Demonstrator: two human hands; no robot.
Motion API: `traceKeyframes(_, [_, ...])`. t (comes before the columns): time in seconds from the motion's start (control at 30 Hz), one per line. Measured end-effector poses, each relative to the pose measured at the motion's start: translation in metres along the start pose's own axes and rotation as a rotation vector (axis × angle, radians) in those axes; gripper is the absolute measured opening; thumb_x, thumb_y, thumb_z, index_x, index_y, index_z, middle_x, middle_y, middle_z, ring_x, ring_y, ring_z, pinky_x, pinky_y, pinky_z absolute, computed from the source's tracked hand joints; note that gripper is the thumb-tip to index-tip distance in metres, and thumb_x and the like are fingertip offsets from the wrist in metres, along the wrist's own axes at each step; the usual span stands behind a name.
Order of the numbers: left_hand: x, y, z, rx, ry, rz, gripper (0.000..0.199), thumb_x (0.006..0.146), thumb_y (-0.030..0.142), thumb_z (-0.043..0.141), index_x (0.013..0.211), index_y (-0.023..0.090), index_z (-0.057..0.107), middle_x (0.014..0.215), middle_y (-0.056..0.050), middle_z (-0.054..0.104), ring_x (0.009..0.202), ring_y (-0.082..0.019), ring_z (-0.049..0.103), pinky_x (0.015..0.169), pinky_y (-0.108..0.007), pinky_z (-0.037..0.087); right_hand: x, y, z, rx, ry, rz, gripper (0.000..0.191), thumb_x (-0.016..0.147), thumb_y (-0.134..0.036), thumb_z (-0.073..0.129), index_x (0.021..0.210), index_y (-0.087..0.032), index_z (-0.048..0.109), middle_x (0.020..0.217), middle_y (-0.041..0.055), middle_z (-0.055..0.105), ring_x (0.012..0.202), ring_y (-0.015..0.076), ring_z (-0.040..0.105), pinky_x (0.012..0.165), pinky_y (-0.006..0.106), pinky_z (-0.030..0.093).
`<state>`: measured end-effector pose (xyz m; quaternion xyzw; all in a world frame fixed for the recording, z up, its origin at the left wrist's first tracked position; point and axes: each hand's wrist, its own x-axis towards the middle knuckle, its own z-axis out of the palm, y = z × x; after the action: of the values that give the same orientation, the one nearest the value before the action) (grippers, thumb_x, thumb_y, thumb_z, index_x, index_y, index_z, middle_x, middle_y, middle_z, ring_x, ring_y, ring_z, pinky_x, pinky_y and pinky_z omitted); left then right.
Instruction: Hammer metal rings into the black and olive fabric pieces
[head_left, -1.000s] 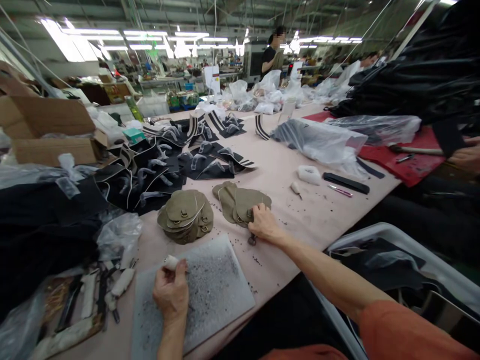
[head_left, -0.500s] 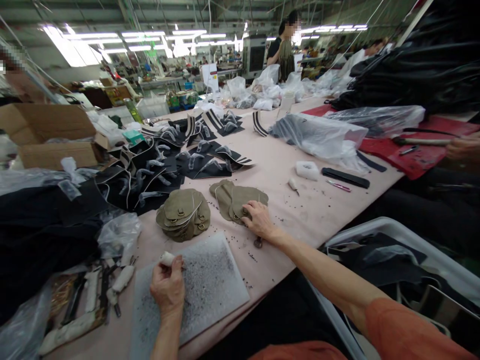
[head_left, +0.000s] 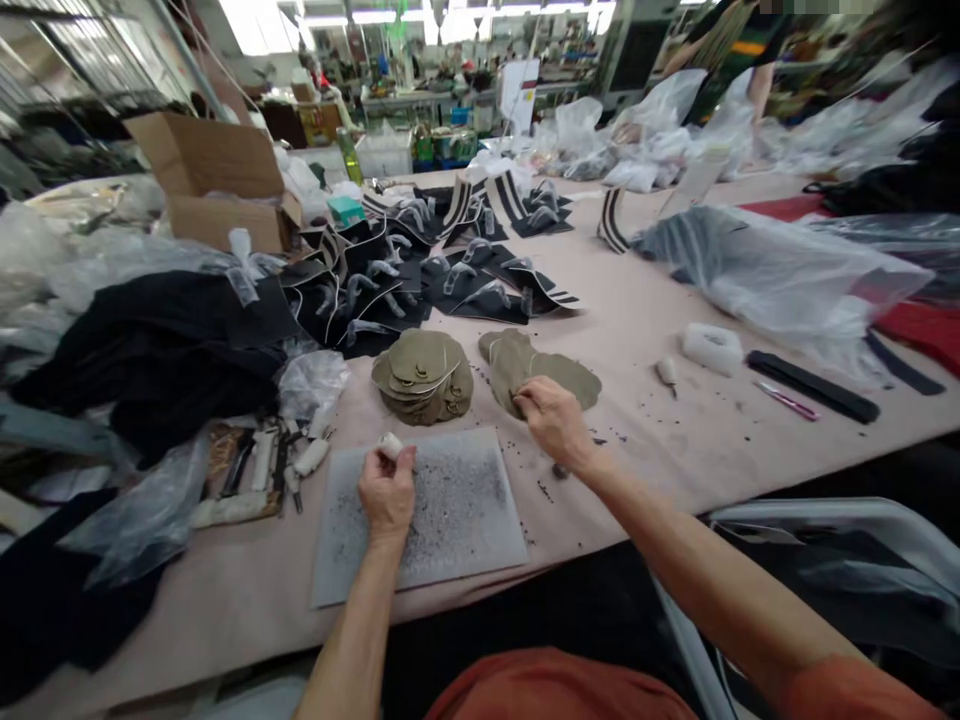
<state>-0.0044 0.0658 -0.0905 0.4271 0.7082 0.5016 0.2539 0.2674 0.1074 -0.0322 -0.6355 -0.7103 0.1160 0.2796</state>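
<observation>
Over the speckled translucent board (head_left: 465, 510), my left hand (head_left: 388, 490) is closed around a white-wrapped tool (head_left: 390, 445). My right hand (head_left: 551, 415) has its fingers pinched together at the left part of some olive fabric pieces (head_left: 574, 378); whatever is between the fingertips is too small to make out. A stack of rounded olive pieces with metal rings (head_left: 420, 375) lies between the hands, just behind the board. A small dark round object (head_left: 560, 469) sits under my right wrist.
Black pieces with plastic-wrapped straps (head_left: 480, 280) lie behind the stacks. Wrapped tools (head_left: 262, 465) are at left, near an open cardboard box (head_left: 217, 190). A white roll (head_left: 712, 348), black case (head_left: 814, 386) and pink-handled tool (head_left: 787, 400) lie right. A person (head_left: 731, 50) stands behind.
The view has turned left and downward. My right hand has shifted to the left part of the olive pieces, its fingers now pinched. My left hand still holds the white-wrapped tool over the board.
</observation>
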Motion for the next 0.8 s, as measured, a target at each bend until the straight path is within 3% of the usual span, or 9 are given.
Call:
traceKeyframes(0.1, [-0.001,-0.002,0.0,-0.002,0.0,0.009,0.041,0.072,0.057,0.071,0.081,0.018,0.061,0.07,-0.004,0.07,0.064,-0.021,0.066,0.064,-0.03,0.052,-0.033,-0.037,0.02,-0.129,-0.172,-0.2,0.02,0.095,-0.02,0.051,0.086,-0.019,0.069,0.099,0.0095,0.068,0.095,0.0224,0.056,0.087,0.035,0.039])
traceKeyframes(0.2, [-0.002,-0.001,0.0,0.0,-0.007,0.013,0.039,0.073,0.056,0.07,0.08,0.018,0.061,0.07,-0.004,0.069,0.065,-0.021,0.066,0.065,-0.03,0.051,-0.063,-0.053,0.044,-0.229,-0.282,-0.348,0.02,0.094,-0.014,0.051,0.088,-0.019,0.069,0.099,0.0097,0.067,0.092,0.0229,0.053,0.083,0.036,0.037])
traceKeyframes(0.3, [-0.003,0.0,0.0,-0.016,-0.01,0.013,0.039,0.074,0.055,0.07,0.08,0.018,0.061,0.07,-0.004,0.069,0.065,-0.021,0.066,0.065,-0.03,0.051,-0.079,-0.052,0.055,-0.267,-0.236,-0.357,0.021,0.094,-0.012,0.05,0.093,-0.019,0.069,0.101,0.0094,0.066,0.091,0.0233,0.051,0.082,0.037,0.036])
traceKeyframes(0.5, [-0.005,0.006,-0.003,-0.133,-0.048,-0.008,0.036,0.072,0.051,0.073,0.078,0.017,0.062,0.07,-0.005,0.07,0.065,-0.02,0.067,0.063,-0.029,0.053,-0.087,-0.04,0.05,-0.245,-0.187,-0.397,0.025,0.094,-0.011,0.047,0.098,-0.019,0.07,0.099,0.0093,0.067,0.089,0.0237,0.049,0.085,0.039,0.036])
traceKeyframes(0.6, [-0.009,0.021,0.003,-0.27,-0.179,0.021,0.036,0.073,0.048,0.076,0.085,0.016,0.065,0.079,-0.006,0.073,0.072,-0.02,0.07,0.069,-0.03,0.056,-0.09,-0.038,0.05,-0.226,-0.158,-0.392,0.029,0.096,-0.011,0.042,0.1,-0.02,0.07,0.099,0.0086,0.068,0.088,0.0229,0.05,0.089,0.038,0.036])
traceKeyframes(0.73, [-0.017,0.043,0.026,-0.509,-0.478,0.002,0.043,0.073,0.049,0.078,0.097,0.016,0.064,0.088,-0.007,0.075,0.078,-0.021,0.073,0.078,-0.034,0.059,-0.097,-0.041,0.053,-0.21,-0.129,-0.34,0.032,0.097,-0.011,0.039,0.101,-0.019,0.069,0.103,0.0078,0.069,0.092,0.0223,0.053,0.104,0.041,0.033])
traceKeyframes(0.8, [-0.021,0.045,0.038,-0.537,-0.554,-0.024,0.045,0.073,0.05,0.078,0.097,0.017,0.061,0.087,-0.006,0.074,0.076,-0.02,0.073,0.079,-0.035,0.06,-0.104,-0.042,0.055,-0.214,-0.127,-0.307,0.031,0.095,-0.011,0.041,0.107,-0.019,0.069,0.112,0.0093,0.069,0.098,0.0237,0.054,0.109,0.044,0.031])
